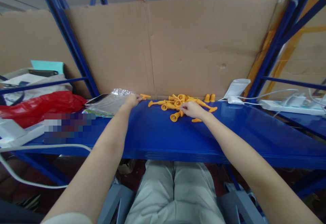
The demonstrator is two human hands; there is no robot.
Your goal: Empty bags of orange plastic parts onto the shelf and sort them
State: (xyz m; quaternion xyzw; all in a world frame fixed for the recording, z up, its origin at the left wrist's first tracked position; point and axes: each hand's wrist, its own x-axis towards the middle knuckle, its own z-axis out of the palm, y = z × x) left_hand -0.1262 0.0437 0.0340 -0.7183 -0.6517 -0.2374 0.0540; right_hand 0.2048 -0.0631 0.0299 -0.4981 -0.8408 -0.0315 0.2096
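Note:
A pile of several small orange cone-shaped rubber pieces (pixel 178 101) lies on the blue shelf (pixel 158 135) against the cardboard back wall. My right hand (pixel 192 109) rests on the pile's right side, fingers curled and pinched on a piece at the pile's edge. My left hand (pixel 131 100) reaches to the left of the pile and touches the edge of a clear plastic bag (pixel 112 103); one orange piece (pixel 145 96) sits right at its fingertips. Its fingers are bent over the bag.
A red plastic bag (pixel 40 107) and white boxes lie at the left. A white pouch (pixel 236 88), a charger with cable and a white power strip (pixel 290 107) sit at the right. Blue rack uprights (pixel 73 51) frame the shelf. My knees show below the shelf.

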